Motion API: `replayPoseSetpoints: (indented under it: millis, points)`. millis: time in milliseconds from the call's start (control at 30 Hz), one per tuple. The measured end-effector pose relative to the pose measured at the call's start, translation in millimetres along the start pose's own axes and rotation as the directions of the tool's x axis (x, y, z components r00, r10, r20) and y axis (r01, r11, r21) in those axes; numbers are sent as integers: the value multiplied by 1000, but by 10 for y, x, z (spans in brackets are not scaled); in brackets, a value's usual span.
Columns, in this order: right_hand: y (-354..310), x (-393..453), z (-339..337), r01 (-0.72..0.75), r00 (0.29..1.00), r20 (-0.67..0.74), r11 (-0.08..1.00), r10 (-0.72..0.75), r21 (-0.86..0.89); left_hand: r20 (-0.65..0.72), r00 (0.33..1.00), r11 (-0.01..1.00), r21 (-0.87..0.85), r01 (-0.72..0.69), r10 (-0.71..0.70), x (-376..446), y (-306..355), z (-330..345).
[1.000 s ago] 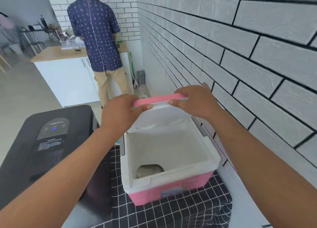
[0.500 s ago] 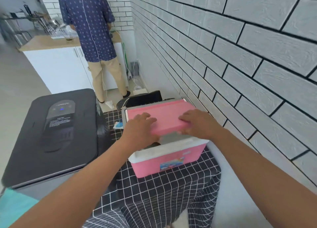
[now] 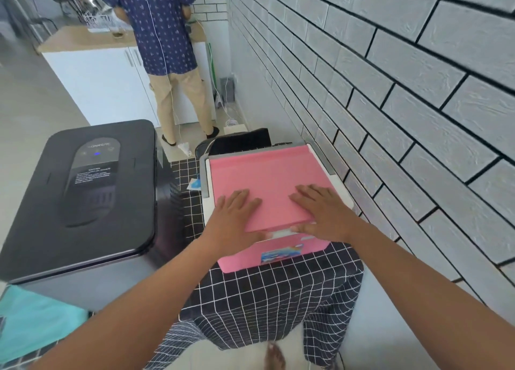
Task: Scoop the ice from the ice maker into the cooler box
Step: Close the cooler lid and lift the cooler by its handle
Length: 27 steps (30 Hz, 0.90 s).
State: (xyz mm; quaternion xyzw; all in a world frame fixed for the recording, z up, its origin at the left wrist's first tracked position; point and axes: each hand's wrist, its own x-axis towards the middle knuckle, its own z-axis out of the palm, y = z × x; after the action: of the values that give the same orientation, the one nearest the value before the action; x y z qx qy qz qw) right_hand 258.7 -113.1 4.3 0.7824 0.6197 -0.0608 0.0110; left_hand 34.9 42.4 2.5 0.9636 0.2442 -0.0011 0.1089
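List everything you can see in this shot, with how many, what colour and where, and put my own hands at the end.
cooler box: one, pink with white rim, on the checked cloth by the wall
cooler lid: one, pink, lying flat on the box
ice maker: one, black, lid down, left of the cooler
checked cloth: one, black and white, under the cooler
brick wall: one, white, right side
cabinet: one, white with wooden top, far back
other person: one, blue patterned shirt, at the cabinet
left hand: flat on the lid
right hand: flat on the lid
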Motion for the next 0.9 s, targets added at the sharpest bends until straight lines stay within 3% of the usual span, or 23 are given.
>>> replayPoseSetpoints:
  millis: [133,367,900]
  points:
    - [81,219,-95,-20,1000,-22,995,23,102,-40,994,991,-92,96,-100,206,-64,-91]
    - [165,629,-82,-99,995,-17,992,101,82,-81,965,965,-109,239,-248,502,-110,-25]
    - [305,806,36,-60,994,-81,993,68,101,-112,947,952,-94,290,-300,669,-150,44]
